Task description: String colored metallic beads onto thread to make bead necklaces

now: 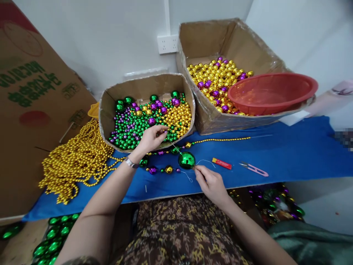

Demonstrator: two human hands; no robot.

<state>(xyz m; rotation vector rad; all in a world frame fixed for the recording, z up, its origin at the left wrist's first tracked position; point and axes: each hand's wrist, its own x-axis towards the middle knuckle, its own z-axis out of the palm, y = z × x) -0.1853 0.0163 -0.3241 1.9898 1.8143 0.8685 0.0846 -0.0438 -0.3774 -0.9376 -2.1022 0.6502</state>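
A large shiny green bead (186, 160) hangs over the blue cloth in front of the smaller box. My right hand (211, 182) pinches at its lower right end, where a pale thread loops away. My left hand (153, 138) is above the box's front rim, thumb and fingers closed together; a bit of purple shows at the fingertips, too small to make out. A thin straight line runs from below those fingers to the green bead. On the cloth behind lies a strung bead strand (161, 152), with another short strung length (168, 169) nearer me.
The smaller cardboard box (103, 110) holds green, purple and gold beads. A larger box (212, 125) holds gold and purple beads and a tilted red basin (273, 92). Gold bead chains (79, 158) heap at left. A red lighter (222, 163) and pink thread snips (254, 169) lie right.
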